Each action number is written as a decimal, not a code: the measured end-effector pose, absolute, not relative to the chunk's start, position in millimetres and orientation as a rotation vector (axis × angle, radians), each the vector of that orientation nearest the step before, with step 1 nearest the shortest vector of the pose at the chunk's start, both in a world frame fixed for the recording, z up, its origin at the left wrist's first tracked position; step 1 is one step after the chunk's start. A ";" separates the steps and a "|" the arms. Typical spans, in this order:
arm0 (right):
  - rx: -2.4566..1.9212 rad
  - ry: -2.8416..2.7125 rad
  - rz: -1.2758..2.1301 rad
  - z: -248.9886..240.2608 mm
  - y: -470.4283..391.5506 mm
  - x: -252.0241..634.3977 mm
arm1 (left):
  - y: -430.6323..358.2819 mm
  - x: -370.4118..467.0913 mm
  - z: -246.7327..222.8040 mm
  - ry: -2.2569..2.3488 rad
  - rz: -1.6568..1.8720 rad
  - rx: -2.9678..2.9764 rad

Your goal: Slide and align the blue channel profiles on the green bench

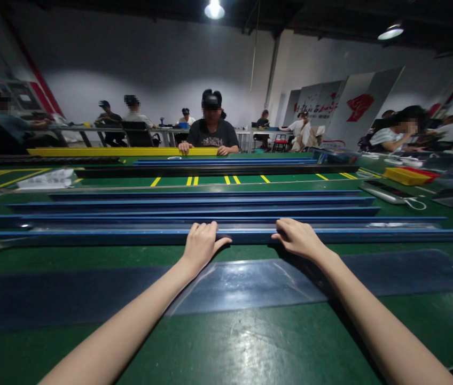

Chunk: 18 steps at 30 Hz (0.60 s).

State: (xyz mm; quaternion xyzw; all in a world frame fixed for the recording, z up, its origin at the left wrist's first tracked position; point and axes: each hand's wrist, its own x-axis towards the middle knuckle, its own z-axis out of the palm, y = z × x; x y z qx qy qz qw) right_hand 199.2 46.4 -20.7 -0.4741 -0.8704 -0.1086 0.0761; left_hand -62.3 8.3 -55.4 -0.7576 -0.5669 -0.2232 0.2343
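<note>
A long blue channel [110, 237] with raised edges lies across the green table in front of me. My left hand [201, 243] is closed over its near edge, left of the middle, with the fingers curled inside and the thumb along the front. To the right, my right hand [296, 238] grips the same near edge, its fingers bent over the top. Clear film or plastic seems to line the inside of the channel. Between my forearms and the channel, a long transparent plastic sheet [246, 283] lies flat on the table.
More blue channels [210, 202] lie parallel just beyond. Farther off are a black bar [218, 170] and a yellow channel [130, 152], which a person opposite touches with both hands. At right sit a phone [387, 190] with a white cable and a yellow tray [405, 176].
</note>
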 end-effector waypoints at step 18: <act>-1.202 -2.515 -0.369 -31.6 34.7 169.3 | 7.7 -63.3 -54.2 -1.537 -0.632 -2.065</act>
